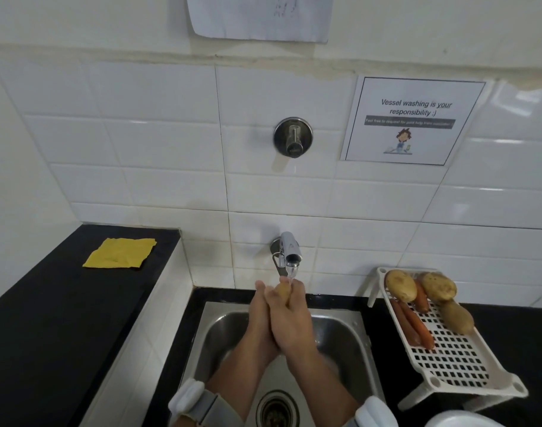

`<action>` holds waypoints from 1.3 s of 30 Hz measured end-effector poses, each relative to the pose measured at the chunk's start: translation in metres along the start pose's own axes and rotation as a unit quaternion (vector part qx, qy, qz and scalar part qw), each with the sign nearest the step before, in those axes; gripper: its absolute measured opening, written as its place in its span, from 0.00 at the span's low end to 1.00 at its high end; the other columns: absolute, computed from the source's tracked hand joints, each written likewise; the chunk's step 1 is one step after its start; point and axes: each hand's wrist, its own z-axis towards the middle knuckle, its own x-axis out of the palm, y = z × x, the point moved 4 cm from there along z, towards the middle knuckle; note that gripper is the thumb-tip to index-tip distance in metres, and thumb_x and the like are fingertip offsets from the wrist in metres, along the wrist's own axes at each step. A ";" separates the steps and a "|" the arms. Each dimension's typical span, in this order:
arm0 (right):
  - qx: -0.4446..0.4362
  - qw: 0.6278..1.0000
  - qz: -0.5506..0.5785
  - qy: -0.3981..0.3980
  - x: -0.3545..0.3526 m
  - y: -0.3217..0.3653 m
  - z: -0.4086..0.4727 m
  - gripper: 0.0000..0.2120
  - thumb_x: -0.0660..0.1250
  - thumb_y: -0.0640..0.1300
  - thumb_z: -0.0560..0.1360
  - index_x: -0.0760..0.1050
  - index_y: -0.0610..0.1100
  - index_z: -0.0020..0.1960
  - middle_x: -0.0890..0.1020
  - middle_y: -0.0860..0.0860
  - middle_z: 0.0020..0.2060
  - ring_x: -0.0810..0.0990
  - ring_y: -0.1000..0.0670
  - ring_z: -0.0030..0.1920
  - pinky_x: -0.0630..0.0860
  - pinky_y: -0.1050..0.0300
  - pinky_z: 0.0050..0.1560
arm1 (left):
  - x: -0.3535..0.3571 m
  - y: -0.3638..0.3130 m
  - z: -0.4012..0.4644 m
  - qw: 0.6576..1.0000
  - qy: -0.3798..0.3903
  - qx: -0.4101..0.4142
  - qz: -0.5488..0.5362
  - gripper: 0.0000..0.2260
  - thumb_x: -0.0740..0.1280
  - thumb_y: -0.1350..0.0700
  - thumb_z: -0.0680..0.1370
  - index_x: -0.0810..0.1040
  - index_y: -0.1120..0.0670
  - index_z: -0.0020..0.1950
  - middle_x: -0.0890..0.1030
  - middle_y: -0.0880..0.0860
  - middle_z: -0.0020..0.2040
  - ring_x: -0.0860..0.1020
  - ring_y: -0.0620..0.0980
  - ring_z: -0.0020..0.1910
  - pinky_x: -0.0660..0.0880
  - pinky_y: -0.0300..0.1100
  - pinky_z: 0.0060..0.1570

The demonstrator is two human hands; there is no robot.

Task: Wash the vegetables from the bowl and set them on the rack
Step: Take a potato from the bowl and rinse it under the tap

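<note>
Potato [282, 291] sits clasped between both hands under the running tap [289, 248], above the steel sink [340, 334]. The left hand [260, 315] cups it from one side; the right hand [289, 322] wraps its fingers round it. The washing step appears to be in hand; next, the potato would need carrying right to the white rack [457, 362] on the dark surface [47, 334]. Three potatoes and, as far as can be made out, three carrots [413, 323] lie there already. A white bowl [454, 420] edge shows at the bottom right.
</note>
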 end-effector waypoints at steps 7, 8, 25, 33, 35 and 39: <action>-0.030 0.988 -0.129 -0.076 -0.017 0.000 0.016 0.24 0.50 0.60 0.86 0.80 0.51 0.49 0.85 0.51 0.42 0.83 0.47 0.47 0.79 0.47 0.53 | 0.011 0.003 0.000 0.993 0.037 -0.068 -0.089 0.19 0.60 0.44 0.84 0.83 0.57 0.54 0.84 0.57 0.45 0.82 0.53 0.49 0.77 0.45 0.51; -0.032 0.986 -0.142 -0.078 -0.018 0.001 0.018 0.24 0.49 0.59 0.86 0.81 0.51 0.48 0.86 0.50 0.43 0.84 0.46 0.47 0.80 0.46 0.53 | 0.012 0.003 -0.001 0.993 0.027 -0.068 -0.088 0.20 0.62 0.44 0.83 0.84 0.58 0.56 0.85 0.58 0.47 0.82 0.54 0.52 0.77 0.48 0.55; -0.042 0.984 -0.132 -0.111 -0.028 -0.005 0.022 0.26 0.51 0.62 0.85 0.81 0.50 0.42 0.85 0.51 0.37 0.85 0.50 0.42 0.82 0.46 0.50 | 0.014 0.004 -0.005 0.990 0.000 -0.050 -0.135 0.17 0.66 0.45 0.81 0.87 0.57 0.51 0.87 0.58 0.49 0.85 0.55 0.53 0.79 0.50 0.56; -0.116 0.978 -0.172 0.024 -0.014 -0.002 0.013 0.21 0.60 0.65 0.78 0.74 0.57 0.66 0.82 0.54 0.53 0.81 0.55 0.54 0.77 0.54 0.58 | 0.003 0.003 0.009 0.978 -0.041 -0.072 -0.192 0.20 0.62 0.45 0.82 0.81 0.60 0.58 0.84 0.58 0.41 0.83 0.55 0.46 0.78 0.48 0.50; -0.105 0.978 -0.179 0.000 -0.018 0.002 0.017 0.17 0.56 0.62 0.82 0.76 0.53 0.57 0.83 0.53 0.46 0.82 0.52 0.48 0.79 0.48 0.53 | 0.006 0.002 0.000 0.982 -0.017 -0.063 -0.177 0.21 0.62 0.43 0.82 0.83 0.59 0.58 0.86 0.58 0.44 0.84 0.55 0.50 0.78 0.49 0.51; -0.097 0.939 -0.327 -0.052 -0.027 0.012 0.025 0.17 0.49 0.50 0.88 0.73 0.43 0.61 0.84 0.43 0.52 0.83 0.38 0.51 0.75 0.47 0.46 | 0.012 0.005 -0.007 0.992 0.018 -0.050 -0.114 0.20 0.65 0.42 0.81 0.85 0.57 0.59 0.87 0.58 0.54 0.84 0.54 0.58 0.78 0.48 0.54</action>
